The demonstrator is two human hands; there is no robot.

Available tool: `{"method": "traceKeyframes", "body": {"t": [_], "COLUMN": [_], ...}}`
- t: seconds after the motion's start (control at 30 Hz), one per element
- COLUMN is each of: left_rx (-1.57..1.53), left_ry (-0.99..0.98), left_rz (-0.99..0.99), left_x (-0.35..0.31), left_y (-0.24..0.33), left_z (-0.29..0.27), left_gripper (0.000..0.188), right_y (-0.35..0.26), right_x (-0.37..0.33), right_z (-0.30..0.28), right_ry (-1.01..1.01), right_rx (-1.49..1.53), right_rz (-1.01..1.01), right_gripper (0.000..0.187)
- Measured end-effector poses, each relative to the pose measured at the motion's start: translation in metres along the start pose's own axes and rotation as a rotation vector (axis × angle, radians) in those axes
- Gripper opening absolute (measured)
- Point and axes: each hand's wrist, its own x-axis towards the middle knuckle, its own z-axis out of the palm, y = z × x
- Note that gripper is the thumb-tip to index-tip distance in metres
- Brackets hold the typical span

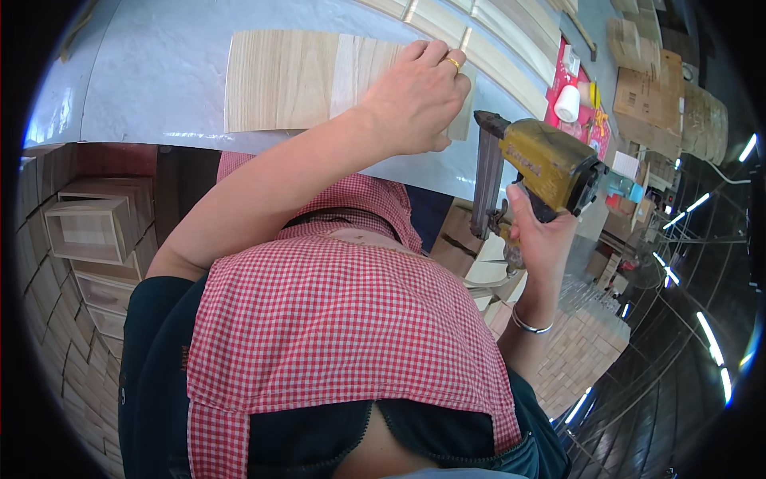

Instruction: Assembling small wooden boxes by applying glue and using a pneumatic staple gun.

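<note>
My right hand [542, 235] is wrapped round the handle of a yellow and black nail gun [550, 160]. Its dark nose is at the right end of a pale wooden board [279, 80], just apart from it. The board lies on the bluish-white tabletop [175, 96], with a lighter band across its middle. Toward the board's right end, my left hand [423, 96] is closed over it, fingers curled near the far edge and thumb by the near edge. Part of the board is hidden under that hand.
Long pale wooden strips [495, 56] lie beyond the board. A white bottle [567, 104] stands on a red surface at the right, near cardboard boxes [646, 104]. Below the table on the left, open wooden boxes [88, 231] are stacked.
</note>
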Motion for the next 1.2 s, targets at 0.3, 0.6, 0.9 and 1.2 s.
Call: {"method": "traceKeyframes", "body": {"t": [0.3, 0.6, 0.9, 1.2], "left_rx": [-0.068, -0.075, -0.083, -0.1], "left_ry": [-0.129, -0.126, -0.124, -0.083], "left_rz": [-0.072, -0.072, -0.068, -0.062], "left_x": [0.002, 0.003, 0.003, 0.002], "left_y": [0.003, 0.002, 0.003, 0.001], "left_z": [-0.006, -0.006, -0.007, -0.007], "left_gripper": [0.052, 0.049, 0.047, 0.049], "right_y": [-0.008, -0.012, -0.014, -0.018], "right_x": [0.013, 0.004, -0.003, 0.001], "right_z": [0.002, 0.008, 0.015, 0.01], "right_ry": [-0.065, -0.068, -0.05, -0.083], "right_rx": [-0.012, 0.004, 0.023, -0.008], "right_rz": [-0.045, 0.048, 0.089, 0.13], "right_gripper": [0.022, 0.019, 0.017, 0.017]}}
